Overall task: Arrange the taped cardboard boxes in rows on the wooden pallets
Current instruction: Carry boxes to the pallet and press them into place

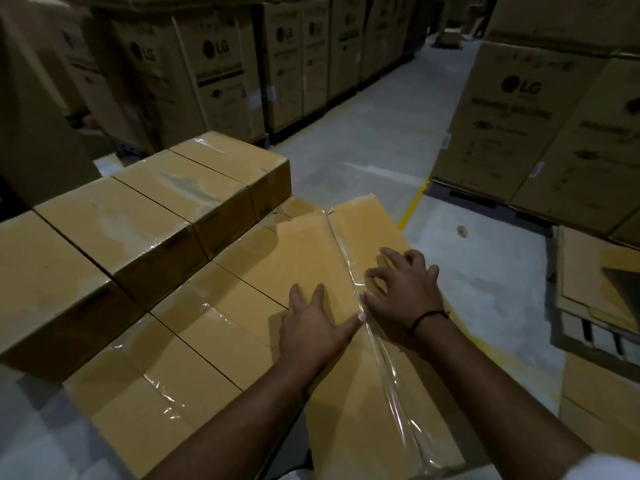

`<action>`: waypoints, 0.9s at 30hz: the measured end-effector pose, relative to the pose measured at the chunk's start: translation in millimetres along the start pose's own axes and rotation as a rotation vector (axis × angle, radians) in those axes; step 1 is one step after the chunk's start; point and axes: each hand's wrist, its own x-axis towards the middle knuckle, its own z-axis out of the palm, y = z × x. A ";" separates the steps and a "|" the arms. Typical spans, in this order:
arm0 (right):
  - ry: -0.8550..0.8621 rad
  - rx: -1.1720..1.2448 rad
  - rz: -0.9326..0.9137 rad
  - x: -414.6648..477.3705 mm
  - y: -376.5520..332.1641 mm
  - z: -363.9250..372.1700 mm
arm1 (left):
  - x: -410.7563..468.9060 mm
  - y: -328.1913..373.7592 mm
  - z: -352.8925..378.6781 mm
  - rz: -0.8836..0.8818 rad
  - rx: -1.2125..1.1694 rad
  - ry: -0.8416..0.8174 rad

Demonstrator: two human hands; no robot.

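Head view, from the left: an upper row of boxes (138, 216) lines the stack's left edge, with a lower layer (207, 327) beside it. Your left hand (311, 327) lies flat on the taped box (304, 251) at the stack's right edge. Its long axis runs away from you, along the tape seam (337, 244). Your right hand (405, 289) rests just across that seam, fingers spread and bent, gripping nothing. Both hands sit equally near, so a leftward push looks likely.

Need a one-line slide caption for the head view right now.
Left hand and right hand rest on a taped cardboard box, either side of its tape seam, beside stepped rows of boxes.
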 end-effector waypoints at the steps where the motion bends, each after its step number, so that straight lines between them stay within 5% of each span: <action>1: 0.000 -0.007 -0.013 9.6 9.1 0.4 | 7.3 7.3 5.1 -0.010 -0.008 0.004; 16: -0.074 -0.073 -0.158 283.1 157.8 33.4 | 256.3 131.9 68.3 -0.092 -0.065 0.014; 27: -0.092 0.010 -0.410 470.3 162.4 72.2 | 400.4 150.0 62.1 -0.321 -0.054 0.198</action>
